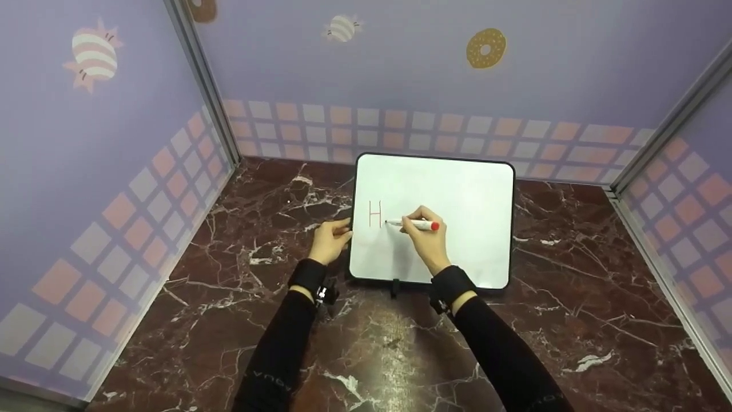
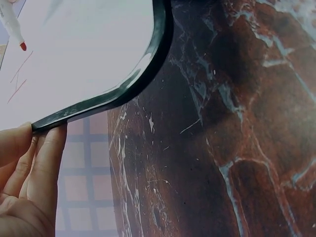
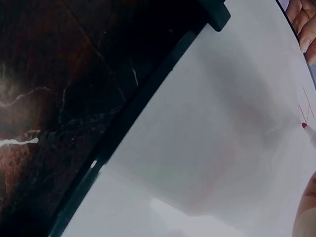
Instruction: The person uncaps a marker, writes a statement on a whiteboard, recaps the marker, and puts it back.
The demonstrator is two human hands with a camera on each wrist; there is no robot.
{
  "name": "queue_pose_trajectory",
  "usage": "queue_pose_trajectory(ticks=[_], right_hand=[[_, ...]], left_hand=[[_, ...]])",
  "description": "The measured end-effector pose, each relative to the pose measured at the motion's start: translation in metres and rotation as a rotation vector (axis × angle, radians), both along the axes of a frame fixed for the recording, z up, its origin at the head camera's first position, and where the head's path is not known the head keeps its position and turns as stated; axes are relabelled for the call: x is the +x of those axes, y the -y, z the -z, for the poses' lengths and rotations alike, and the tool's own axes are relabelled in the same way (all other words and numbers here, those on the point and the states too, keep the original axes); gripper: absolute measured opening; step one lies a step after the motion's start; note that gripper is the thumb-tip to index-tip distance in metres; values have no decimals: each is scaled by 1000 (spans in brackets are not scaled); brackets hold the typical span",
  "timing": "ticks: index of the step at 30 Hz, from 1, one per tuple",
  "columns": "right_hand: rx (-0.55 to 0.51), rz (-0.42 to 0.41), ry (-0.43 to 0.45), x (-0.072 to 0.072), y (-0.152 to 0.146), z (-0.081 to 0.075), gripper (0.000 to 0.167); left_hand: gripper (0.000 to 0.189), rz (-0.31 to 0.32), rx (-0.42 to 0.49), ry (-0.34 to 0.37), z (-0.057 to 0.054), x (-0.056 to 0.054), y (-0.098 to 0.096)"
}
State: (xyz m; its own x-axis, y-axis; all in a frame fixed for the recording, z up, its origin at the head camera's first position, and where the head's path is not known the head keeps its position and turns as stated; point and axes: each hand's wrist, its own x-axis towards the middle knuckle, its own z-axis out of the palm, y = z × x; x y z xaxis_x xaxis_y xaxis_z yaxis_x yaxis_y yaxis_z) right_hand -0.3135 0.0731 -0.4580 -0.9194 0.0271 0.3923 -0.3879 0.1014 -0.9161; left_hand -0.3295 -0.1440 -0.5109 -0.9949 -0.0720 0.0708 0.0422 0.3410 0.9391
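Observation:
A whiteboard (image 1: 469, 194) with a black frame stands propped on the table, a red letter H (image 1: 374, 214) drawn on its left half. My left hand (image 1: 327, 241) pinches the board's left edge; in the left wrist view the thumb lies at the front and the fingers (image 2: 47, 158) behind the frame. With fingers and thumb, my right hand (image 1: 429, 240) grips a white marker (image 1: 420, 224) with a red end, held nearly level. Its red tip (image 3: 304, 125) is right at the board's surface, just right of the H. Most of the right hand lies outside the right wrist view.
Below the board's lower edge a black stand foot (image 1: 394, 289) shows. The table (image 1: 229, 320) is dark red marble with white veins. Purple walls with checks and sweets enclose it: a back wall (image 1: 412, 74), a left wall (image 1: 86, 171) and a right wall (image 1: 703, 189).

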Motion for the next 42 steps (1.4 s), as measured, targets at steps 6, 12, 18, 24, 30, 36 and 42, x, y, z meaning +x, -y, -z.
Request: queue_pose_trajectory(ticks=[6,12,18,24,30,36,42], right_hand=[[22,68,-13,-4,-3,4,10],[6,73,-6,-24,-5,25,13],[12,24,9,-25,-7,32,11],[66,12,3,-22,-14,33,8],[49,31,1,-6,-20,10,10],[18,76,-38,-4,-20,-6,11],[34,110,-52,-9,-19,-8,14]], left_hand=[[39,0,-8,3,-2,2,0],[39,-4,-7,14,-1,2,0],[39,-3,-6,14,0,2,-1],[39,-4,-20,13,-1,1,-1],[40,-6,-19,14,-1,0,0],[40,-5,-20,15,-3,1,0],[41,-5,-12,20,-2,2,-1]])
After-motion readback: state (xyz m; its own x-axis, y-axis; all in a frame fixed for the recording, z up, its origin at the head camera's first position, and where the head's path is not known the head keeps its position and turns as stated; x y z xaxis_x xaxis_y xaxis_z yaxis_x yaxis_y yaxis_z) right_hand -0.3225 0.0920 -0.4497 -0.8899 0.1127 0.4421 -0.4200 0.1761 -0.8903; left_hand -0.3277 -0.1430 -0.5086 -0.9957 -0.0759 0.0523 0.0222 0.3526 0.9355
